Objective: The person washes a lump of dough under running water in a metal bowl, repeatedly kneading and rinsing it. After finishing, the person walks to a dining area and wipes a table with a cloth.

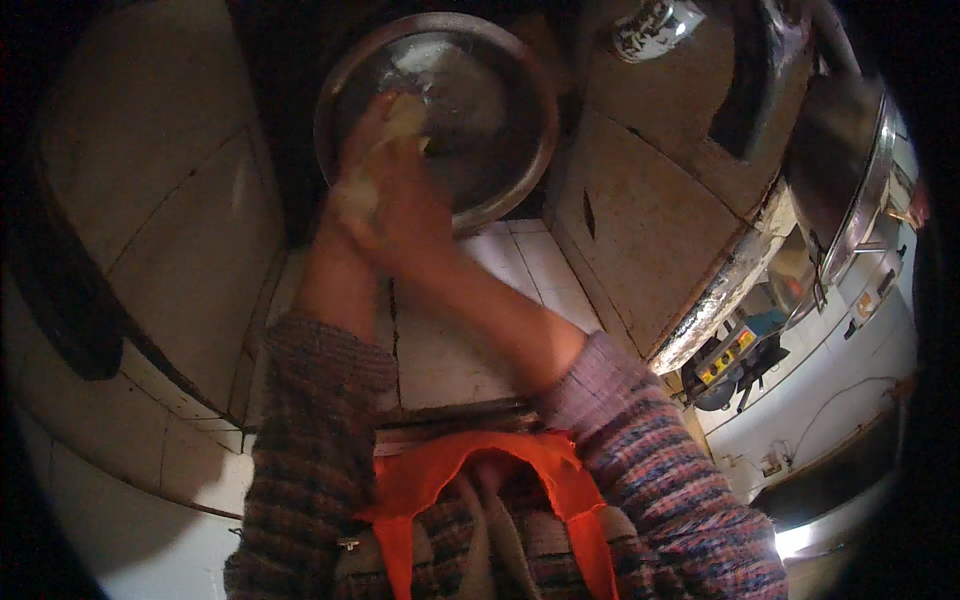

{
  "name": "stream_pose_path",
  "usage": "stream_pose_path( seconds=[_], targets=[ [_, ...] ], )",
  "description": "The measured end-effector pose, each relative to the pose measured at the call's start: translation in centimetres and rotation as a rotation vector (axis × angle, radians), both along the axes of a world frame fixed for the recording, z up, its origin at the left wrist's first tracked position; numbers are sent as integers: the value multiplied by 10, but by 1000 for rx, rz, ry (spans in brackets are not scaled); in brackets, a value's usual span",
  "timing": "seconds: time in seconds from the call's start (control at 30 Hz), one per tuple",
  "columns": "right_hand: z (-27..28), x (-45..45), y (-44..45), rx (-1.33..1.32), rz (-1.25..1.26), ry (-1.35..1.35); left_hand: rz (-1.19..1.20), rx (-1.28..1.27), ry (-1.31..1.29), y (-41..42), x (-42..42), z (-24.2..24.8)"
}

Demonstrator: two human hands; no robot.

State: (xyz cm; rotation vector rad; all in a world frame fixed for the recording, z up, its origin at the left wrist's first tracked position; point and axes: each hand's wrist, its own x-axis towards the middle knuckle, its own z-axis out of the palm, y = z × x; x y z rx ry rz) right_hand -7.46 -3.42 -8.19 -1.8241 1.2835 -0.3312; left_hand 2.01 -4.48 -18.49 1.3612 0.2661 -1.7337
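A round metal basin (544,142) lies ahead of me, dark inside with bright reflections. My left hand (367,142) and my right hand (409,199) are close together over its near left rim, blurred and partly overlapping. Pale, dough-like material (405,116) shows at the fingers, and another pale patch (358,196) lies between the hands at the wrists. Which hand holds the material cannot be told. Striped knitted sleeves end at both wrists.
Tiled walls (180,187) flank the basin on both sides. White tiles (442,345) lie under my forearms. A shiny metal vessel (652,30) stands at the upper right. Beyond the right wall are a large metal pan (840,142) and a gas stove (727,356). An orange cloth (487,446) hangs before my body.
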Motion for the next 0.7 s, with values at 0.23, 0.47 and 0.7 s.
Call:
stream_pose_path(
  seconds=[0.23, 0.47, 0.7],
  targets=[
    [-117, -49, -84, 184, 220, 401, 315, 203, -199, 7, -16, 25],
    [-164, -46, -47, -202, 537, 549, 209, 229, -195, 4, -10, 16],
    [-43, -34, -26, 106, 188, 128, 158, 139, -24, 6, -11, 7]
  ],
)
